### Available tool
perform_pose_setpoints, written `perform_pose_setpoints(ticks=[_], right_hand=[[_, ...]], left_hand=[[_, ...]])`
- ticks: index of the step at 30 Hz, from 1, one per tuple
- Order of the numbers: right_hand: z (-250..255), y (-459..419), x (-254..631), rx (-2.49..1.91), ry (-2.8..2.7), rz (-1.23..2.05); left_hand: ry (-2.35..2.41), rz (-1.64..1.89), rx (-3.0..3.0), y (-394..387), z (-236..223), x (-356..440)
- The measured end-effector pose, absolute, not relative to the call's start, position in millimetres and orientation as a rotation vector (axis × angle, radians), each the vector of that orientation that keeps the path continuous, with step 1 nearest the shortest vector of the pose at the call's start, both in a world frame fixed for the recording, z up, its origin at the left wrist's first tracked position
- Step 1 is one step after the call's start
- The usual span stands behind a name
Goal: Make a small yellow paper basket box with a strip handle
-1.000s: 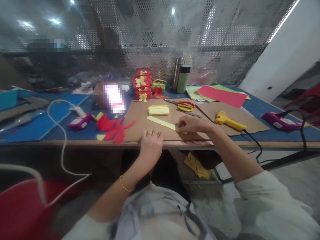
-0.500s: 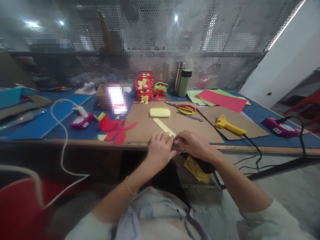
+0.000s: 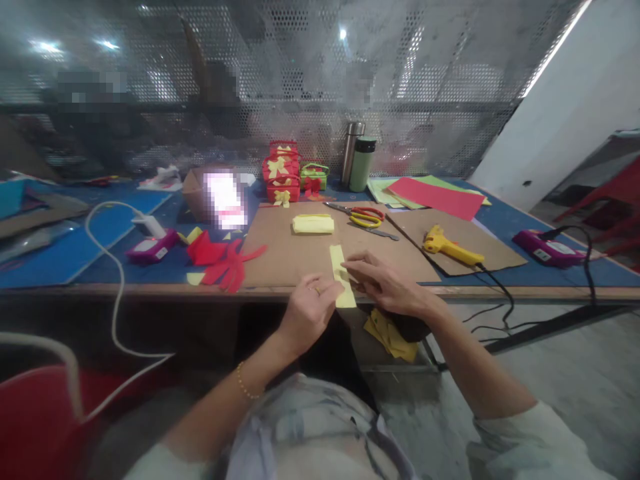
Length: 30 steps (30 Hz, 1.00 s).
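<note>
A pale yellow paper strip (image 3: 338, 256) points away from me at the front edge of the brown cardboard sheet (image 3: 280, 263), its near end hanging over the table edge. On its left side my left hand (image 3: 311, 308) has curled fingers, with the thumb and fingertips on the strip. From the right, my right hand (image 3: 387, 283) holds the strip's edge between thumb and fingers. Beyond them lies a rolled or folded yellow paper piece (image 3: 313, 225). Scissors (image 3: 365, 217) with red and yellow handles rest behind my right hand, beside a dark grey blade-like tool (image 3: 377, 233).
A yellow glue gun (image 3: 453, 247) with a black cord lies on the right cardboard. Red paper cutouts (image 3: 230, 263) lie left, near a purple device (image 3: 153, 248). Small red boxes with bows (image 3: 283, 173), a green box (image 3: 314, 177), bottles (image 3: 363, 165) and coloured sheets (image 3: 437, 197) stand or lie behind.
The strip has turned from lying crosswise to pointing away from me, and its near end has come over the table edge. Both hands have closed in around it; the right moved left.
</note>
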State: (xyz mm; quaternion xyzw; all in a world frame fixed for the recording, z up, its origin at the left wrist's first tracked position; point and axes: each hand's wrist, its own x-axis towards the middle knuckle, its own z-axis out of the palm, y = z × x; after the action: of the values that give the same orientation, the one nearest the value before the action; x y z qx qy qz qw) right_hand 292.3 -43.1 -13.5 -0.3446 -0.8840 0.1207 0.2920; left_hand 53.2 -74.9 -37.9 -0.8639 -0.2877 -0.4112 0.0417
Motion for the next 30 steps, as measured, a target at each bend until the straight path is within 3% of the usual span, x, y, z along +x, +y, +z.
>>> perform_pose_setpoints(ticks=[8,12,18,30], right_hand=[[-20,-35,275,-1.003,-2.405,-0.142],[-19,-32,254,-1.149,-2.442,-0.324],[-19,-32,242,-1.127,-2.5,-0.215],[-20,-16,266,-0.859,-2.404,-0.123]], left_hand=[[-1.153,-1.516,-2.707,-49,-12,25],[-1.284,-1.183,-2.472,-46,2,10],[-1.252,-0.617,-2.457,-41,-3,0],[-1.193,-0.519,-2.499,-15,-9,-9]])
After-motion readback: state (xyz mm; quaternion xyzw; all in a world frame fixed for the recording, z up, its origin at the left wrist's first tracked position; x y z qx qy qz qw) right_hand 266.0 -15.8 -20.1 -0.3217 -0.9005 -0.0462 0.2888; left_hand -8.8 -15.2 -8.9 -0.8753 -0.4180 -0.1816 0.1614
